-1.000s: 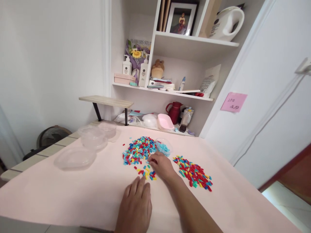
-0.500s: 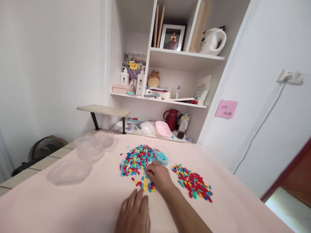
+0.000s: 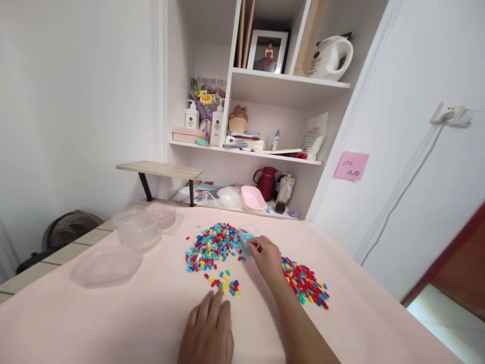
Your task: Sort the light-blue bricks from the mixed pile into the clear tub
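My right hand (image 3: 268,259) is at the near right edge of a small clear bowl (image 3: 248,231), with thumb and fingers pinched together; anything between them is too small to make out. Light-blue toy bricks (image 3: 246,236) lie in the bowl. My left hand (image 3: 208,323) lies flat on the pink tabletop, fingers stretched out. Just beyond its fingertips is a small scatter of yellow, red, blue and green bricks (image 3: 226,284). A large mixed pile of bricks (image 3: 214,242) spreads left of the bowl. Mostly red bricks (image 3: 306,283) form another pile, partly behind my right wrist.
On the left stand clear plastic containers (image 3: 138,230) and a shallow clear lid or tray (image 3: 106,267). A small wooden stand (image 3: 159,170) is at the back left. Behind the table, a pink tray (image 3: 253,198) and a red jug (image 3: 267,183) sit under the shelves.
My right hand has moved right and away from me, from beside the mixed pile to the bowl's edge. My left hand stays flat on the table.
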The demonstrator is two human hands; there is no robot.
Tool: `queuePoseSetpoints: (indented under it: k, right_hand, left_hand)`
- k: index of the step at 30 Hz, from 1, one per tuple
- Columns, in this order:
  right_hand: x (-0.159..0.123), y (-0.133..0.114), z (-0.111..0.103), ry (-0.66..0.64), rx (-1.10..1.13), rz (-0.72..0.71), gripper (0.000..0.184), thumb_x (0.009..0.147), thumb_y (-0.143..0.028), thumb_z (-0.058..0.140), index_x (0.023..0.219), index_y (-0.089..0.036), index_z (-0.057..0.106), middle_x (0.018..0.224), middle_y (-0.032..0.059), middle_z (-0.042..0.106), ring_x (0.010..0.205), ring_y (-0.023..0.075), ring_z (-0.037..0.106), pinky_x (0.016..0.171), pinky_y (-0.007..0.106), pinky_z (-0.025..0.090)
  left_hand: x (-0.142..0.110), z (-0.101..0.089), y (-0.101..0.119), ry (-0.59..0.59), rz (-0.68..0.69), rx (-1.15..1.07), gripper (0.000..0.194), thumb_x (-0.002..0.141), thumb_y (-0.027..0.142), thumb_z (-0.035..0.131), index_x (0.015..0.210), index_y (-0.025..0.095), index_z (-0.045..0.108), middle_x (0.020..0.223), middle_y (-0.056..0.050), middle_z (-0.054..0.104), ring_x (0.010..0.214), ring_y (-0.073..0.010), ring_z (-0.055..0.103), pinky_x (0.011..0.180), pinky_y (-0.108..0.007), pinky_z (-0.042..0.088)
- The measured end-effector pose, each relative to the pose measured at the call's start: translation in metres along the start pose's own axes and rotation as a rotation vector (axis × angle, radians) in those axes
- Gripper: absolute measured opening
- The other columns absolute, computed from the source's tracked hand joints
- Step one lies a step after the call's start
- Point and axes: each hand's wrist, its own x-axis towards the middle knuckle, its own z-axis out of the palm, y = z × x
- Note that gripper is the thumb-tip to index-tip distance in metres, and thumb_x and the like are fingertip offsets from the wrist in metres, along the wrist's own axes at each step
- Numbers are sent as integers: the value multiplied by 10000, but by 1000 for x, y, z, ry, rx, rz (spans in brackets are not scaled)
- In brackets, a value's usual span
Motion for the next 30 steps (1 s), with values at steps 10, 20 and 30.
queuePoseSetpoints:
  k: [10, 20, 30]
  right_hand:
    - [5, 11, -7, 145, 6, 144, 323, 916, -402, 475, 1050, -221, 707, 778, 29, 709, 659, 191, 614, 646, 286, 438]
    - [-13, -12, 17, -230, 36, -136, 304, 942, -186, 456, 1023, -238, 744, 1029, 68, 711, 981, 213, 646, 887, 318, 485]
    - [-20, -15, 28, -344, 136, -277, 383, 970, -185, 427, 1275, -209, 656, 1325, 122, 614, 1237, 234, 548, 1082, 419, 424]
  left_hand:
    - [1, -3, 2, -31, -9, -29, 270, 891, 210, 457, 1082, 244, 644, 1143, -6, 729, 1073, -182, 632, 874, -333, 426]
    - [0, -4, 3, -56, -21, -51, 286, 886, 197, 466, 1110, 236, 638, 1168, -30, 714, 1096, -195, 616, 892, -344, 433]
    - [3, -7, 6, -51, -41, -42, 289, 888, 192, 454, 1097, 231, 650, 1159, -23, 719, 1095, -198, 616, 896, -343, 437]
